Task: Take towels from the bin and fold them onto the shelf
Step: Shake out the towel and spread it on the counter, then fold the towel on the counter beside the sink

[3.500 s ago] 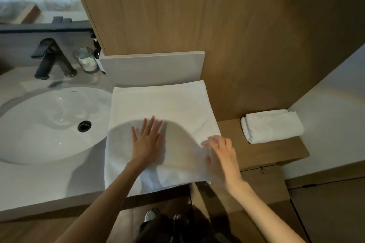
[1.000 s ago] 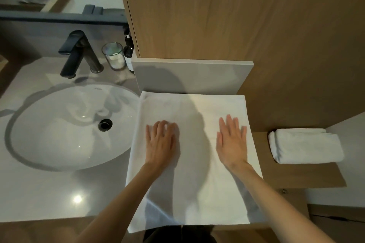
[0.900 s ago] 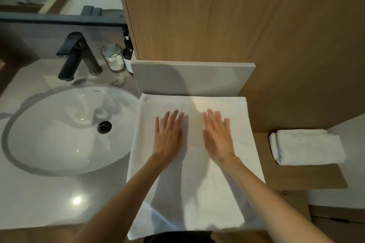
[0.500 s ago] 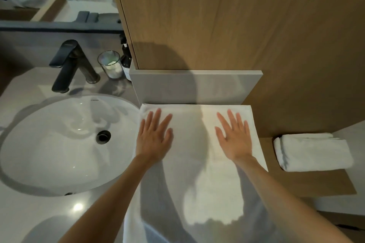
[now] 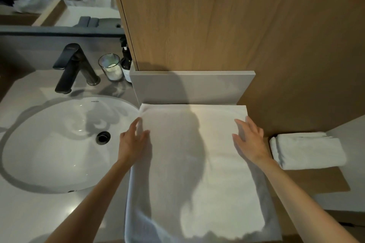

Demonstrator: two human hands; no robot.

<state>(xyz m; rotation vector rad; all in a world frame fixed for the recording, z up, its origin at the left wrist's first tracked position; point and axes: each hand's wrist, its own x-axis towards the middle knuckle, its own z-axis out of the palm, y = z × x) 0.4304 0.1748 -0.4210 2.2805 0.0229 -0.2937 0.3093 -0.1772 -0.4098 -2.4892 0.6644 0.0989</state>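
Note:
A white towel [image 5: 194, 173] lies spread flat on the grey counter right of the sink, its near end hanging over the front edge. My left hand [image 5: 133, 141] rests at the towel's left edge near the far corner, fingers loosely extended. At the right edge, level with it, my right hand [image 5: 249, 140] lies with its fingers nearly straight on the cloth. A folded white towel [image 5: 308, 150] sits on the low wooden shelf [image 5: 318, 182] to the right. No bin is in view.
A white oval sink [image 5: 49, 144] with a dark faucet [image 5: 73, 66] fills the left. A glass [image 5: 111, 67] and a dark pump bottle [image 5: 126, 64] stand behind it. A grey upstand [image 5: 189, 87] and a wooden panel [image 5: 217, 16] close off the back.
Both hands slid outward from the towel's middle to its left and right edges, smoothing it. The towel itself has stayed in place on the counter.

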